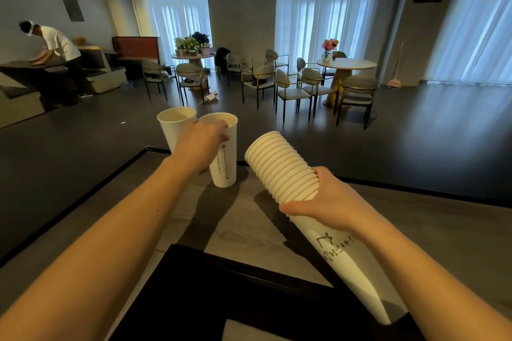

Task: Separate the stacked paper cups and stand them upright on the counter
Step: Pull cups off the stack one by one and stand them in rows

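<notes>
Two tall white paper cups stand upright at the far left corner of the grey counter (pixel 249 224). My left hand (pixel 198 144) grips the nearer single cup (pixel 224 166) by its upper side, its base on the counter. The other cup (pixel 174 126) stands just left behind it, partly hidden by my hand. My right hand (pixel 321 199) holds the stack of several nested cups (pixel 282 166) tilted, rims pointing up and to the left, with the long white body (pixel 349 271) running down to the right under my forearm.
A black panel (pixel 221 293) lies at the counter's near edge. The counter has a dark raised border (pixel 110 174) on the left and far sides. Beyond it are dark floor, round tables with chairs (pixel 293 86), and a person bending over a bench (pixel 55 47) at far left.
</notes>
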`<action>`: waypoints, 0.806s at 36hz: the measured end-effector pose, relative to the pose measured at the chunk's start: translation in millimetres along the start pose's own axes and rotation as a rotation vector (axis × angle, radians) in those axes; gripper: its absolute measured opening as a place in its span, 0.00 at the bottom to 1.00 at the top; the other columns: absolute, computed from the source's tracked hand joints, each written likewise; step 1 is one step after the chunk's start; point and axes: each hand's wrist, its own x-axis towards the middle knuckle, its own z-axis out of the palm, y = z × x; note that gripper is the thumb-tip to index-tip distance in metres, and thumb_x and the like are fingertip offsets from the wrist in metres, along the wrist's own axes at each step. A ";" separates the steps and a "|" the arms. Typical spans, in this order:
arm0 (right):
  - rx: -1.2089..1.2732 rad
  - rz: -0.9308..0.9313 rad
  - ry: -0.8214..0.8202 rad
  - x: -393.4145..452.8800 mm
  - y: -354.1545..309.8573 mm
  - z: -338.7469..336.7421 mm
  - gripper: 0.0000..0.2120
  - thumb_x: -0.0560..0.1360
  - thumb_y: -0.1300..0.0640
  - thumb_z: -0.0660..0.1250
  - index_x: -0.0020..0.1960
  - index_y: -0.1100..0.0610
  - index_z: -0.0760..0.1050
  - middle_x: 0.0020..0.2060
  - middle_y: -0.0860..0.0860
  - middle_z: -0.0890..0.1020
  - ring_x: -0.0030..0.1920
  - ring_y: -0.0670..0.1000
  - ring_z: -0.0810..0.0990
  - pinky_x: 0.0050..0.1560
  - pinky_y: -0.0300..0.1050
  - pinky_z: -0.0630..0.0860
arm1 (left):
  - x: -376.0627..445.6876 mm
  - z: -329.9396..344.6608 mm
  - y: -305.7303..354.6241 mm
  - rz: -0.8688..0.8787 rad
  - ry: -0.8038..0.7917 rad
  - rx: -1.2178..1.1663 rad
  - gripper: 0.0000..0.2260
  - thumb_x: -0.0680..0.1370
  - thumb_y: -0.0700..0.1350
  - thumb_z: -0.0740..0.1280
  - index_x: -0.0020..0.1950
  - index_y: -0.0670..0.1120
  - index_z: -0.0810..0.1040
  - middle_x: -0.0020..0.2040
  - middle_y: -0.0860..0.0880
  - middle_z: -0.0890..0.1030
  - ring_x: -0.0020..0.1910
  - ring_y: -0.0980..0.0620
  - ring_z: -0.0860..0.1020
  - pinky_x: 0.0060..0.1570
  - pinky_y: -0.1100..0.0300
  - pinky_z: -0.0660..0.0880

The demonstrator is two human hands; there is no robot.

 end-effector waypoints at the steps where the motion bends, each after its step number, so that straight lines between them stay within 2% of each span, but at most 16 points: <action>1: 0.005 -0.003 0.002 2.1 -0.7 0.5 0.48 0.63 0.40 0.81 0.75 0.48 0.60 0.57 0.44 0.74 0.58 0.48 0.75 0.53 0.46 0.78 | 3.2 0.4 -1.9 -0.002 -0.008 0.023 0.07 0.78 0.40 0.67 0.56 0.44 0.79 0.49 0.42 0.83 0.48 0.40 0.80 0.46 0.48 0.75; 7: 0.026 -0.021 0.007 12.2 -3.3 3.7 0.47 0.64 0.40 0.80 0.75 0.48 0.60 0.58 0.44 0.74 0.59 0.48 0.75 0.53 0.46 0.77 | 13.4 6.4 -13.3 0.017 -0.002 0.047 0.09 0.78 0.42 0.66 0.58 0.44 0.78 0.50 0.41 0.82 0.46 0.40 0.79 0.42 0.46 0.78; 11: 0.029 -0.017 0.012 15.4 -4.8 4.9 0.47 0.65 0.40 0.80 0.76 0.48 0.59 0.57 0.44 0.72 0.58 0.48 0.74 0.51 0.44 0.75 | 17.4 10.3 -16.2 0.027 0.012 0.043 0.11 0.79 0.42 0.66 0.60 0.41 0.78 0.54 0.40 0.81 0.50 0.40 0.79 0.44 0.46 0.77; 15: 0.045 -0.009 0.015 12.6 -2.3 5.1 0.47 0.64 0.40 0.80 0.75 0.49 0.60 0.58 0.45 0.74 0.58 0.48 0.75 0.51 0.44 0.76 | 20.4 6.9 -14.6 -0.029 -0.040 -0.069 0.15 0.79 0.46 0.67 0.64 0.43 0.76 0.59 0.42 0.80 0.55 0.41 0.78 0.50 0.47 0.76; 17: 0.042 -0.014 0.021 10.0 -0.5 4.5 0.47 0.64 0.40 0.80 0.75 0.49 0.60 0.59 0.45 0.74 0.59 0.48 0.75 0.52 0.45 0.76 | 20.7 -2.3 -9.1 -0.053 0.055 -0.112 0.18 0.79 0.48 0.67 0.67 0.43 0.74 0.60 0.43 0.80 0.58 0.42 0.76 0.57 0.47 0.73; 19: 0.041 -0.017 0.033 7.2 1.5 3.4 0.47 0.64 0.40 0.80 0.75 0.48 0.60 0.59 0.45 0.74 0.59 0.48 0.75 0.53 0.46 0.77 | 18.0 -14.9 3.8 -0.058 0.245 -0.124 0.15 0.80 0.47 0.65 0.65 0.44 0.75 0.58 0.45 0.81 0.59 0.44 0.76 0.63 0.48 0.69; 20: 0.042 -0.018 0.040 4.6 2.9 2.1 0.47 0.64 0.40 0.81 0.75 0.48 0.60 0.59 0.45 0.74 0.59 0.48 0.75 0.54 0.46 0.77 | 14.9 -21.7 14.8 -0.062 0.301 -0.202 0.14 0.81 0.48 0.63 0.64 0.44 0.76 0.57 0.46 0.82 0.59 0.46 0.76 0.63 0.49 0.69; 21: 0.043 -0.021 0.041 3.4 3.1 1.8 0.47 0.64 0.40 0.80 0.75 0.48 0.60 0.59 0.45 0.74 0.59 0.48 0.75 0.55 0.47 0.77 | 10.9 -28.6 25.2 -0.077 0.274 -0.332 0.13 0.82 0.49 0.60 0.64 0.45 0.76 0.57 0.48 0.82 0.58 0.48 0.76 0.62 0.51 0.71; 22: 0.041 -0.024 0.042 1.5 3.8 1.0 0.47 0.64 0.40 0.80 0.75 0.48 0.60 0.60 0.45 0.74 0.59 0.48 0.75 0.56 0.48 0.78 | 7.1 -35.8 36.9 -0.101 0.169 -0.490 0.14 0.83 0.50 0.58 0.64 0.47 0.76 0.57 0.50 0.82 0.57 0.51 0.77 0.59 0.52 0.73; 24: 0.035 -0.031 0.046 -3.1 4.8 -0.1 0.48 0.64 0.39 0.80 0.75 0.48 0.60 0.60 0.45 0.74 0.60 0.48 0.75 0.57 0.49 0.78 | -0.3 -44.7 54.7 -0.120 -0.175 -0.741 0.15 0.84 0.52 0.55 0.63 0.50 0.76 0.54 0.53 0.81 0.55 0.55 0.78 0.58 0.53 0.75; 26: 0.032 -0.032 0.045 -8.8 5.8 -2.2 0.48 0.63 0.38 0.80 0.75 0.47 0.60 0.60 0.45 0.74 0.60 0.48 0.75 0.58 0.50 0.78 | -7.6 -50.0 65.2 -0.116 -0.410 -0.810 0.15 0.84 0.52 0.55 0.59 0.50 0.79 0.53 0.54 0.81 0.54 0.55 0.78 0.61 0.51 0.73; 29: 0.027 -0.047 0.030 -15.5 7.7 -5.9 0.49 0.60 0.36 0.80 0.75 0.47 0.61 0.59 0.43 0.75 0.59 0.47 0.76 0.59 0.52 0.79 | -11.7 -51.6 67.7 -0.124 -0.448 -0.845 0.12 0.83 0.49 0.60 0.56 0.50 0.82 0.51 0.51 0.83 0.54 0.52 0.79 0.62 0.46 0.74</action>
